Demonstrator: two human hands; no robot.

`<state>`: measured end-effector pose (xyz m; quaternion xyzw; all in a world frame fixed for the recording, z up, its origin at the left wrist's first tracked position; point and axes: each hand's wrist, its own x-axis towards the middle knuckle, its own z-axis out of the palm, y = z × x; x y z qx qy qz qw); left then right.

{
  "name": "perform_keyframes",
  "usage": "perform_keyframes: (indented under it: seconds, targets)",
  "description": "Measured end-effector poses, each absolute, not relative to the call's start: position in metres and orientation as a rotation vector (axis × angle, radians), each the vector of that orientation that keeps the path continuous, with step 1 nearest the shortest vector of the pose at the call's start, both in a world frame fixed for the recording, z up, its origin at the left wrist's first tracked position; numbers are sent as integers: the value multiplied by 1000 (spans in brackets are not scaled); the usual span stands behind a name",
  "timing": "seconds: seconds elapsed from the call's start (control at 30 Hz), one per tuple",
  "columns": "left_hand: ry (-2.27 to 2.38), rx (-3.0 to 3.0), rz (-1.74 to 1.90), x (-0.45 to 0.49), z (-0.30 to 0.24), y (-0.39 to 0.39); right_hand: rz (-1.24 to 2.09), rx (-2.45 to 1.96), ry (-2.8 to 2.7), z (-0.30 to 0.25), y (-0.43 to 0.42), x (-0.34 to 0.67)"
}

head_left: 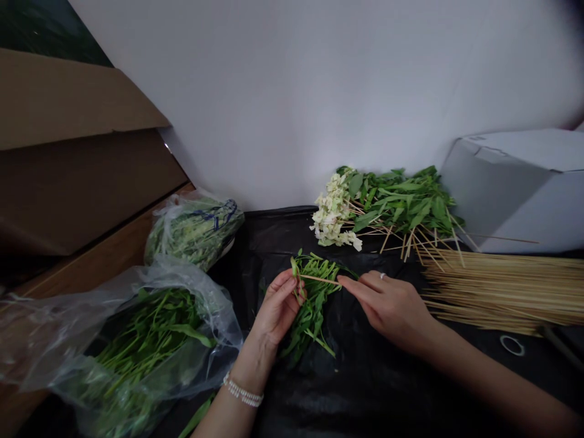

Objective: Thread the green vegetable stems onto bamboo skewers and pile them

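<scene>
My left hand (276,307) pinches a small folded piece of leafy green (294,267) between thumb and fingers. One end of a thin wooden skewer (319,279) meets that piece; whether it pierces right through is hard to tell. The skewer's other end lies at the fingertips of my right hand (395,307), which is closed on it, thumb hidden underneath. Below and between both hands, a loose heap of long-leaved greens (312,316) rests on black plastic sheeting (356,389).
Skewered greens (410,201) and pale, frilly skewered pieces (333,213) lie at the back. Bare skewers (502,289) are stacked at right, before a white box (515,188). Bags of greens, one open (150,334) and one bundled (196,231), sit left near a cardboard box (82,182).
</scene>
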<state>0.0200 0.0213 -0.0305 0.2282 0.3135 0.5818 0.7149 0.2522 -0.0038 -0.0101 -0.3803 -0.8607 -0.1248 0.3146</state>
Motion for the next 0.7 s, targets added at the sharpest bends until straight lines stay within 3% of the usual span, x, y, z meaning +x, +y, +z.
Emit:
perform_keyframes:
  seconds: [0.7]
  targets:
    - [678,477,1270,21,-26,22,-304,-991,-2280,-20,-2,250]
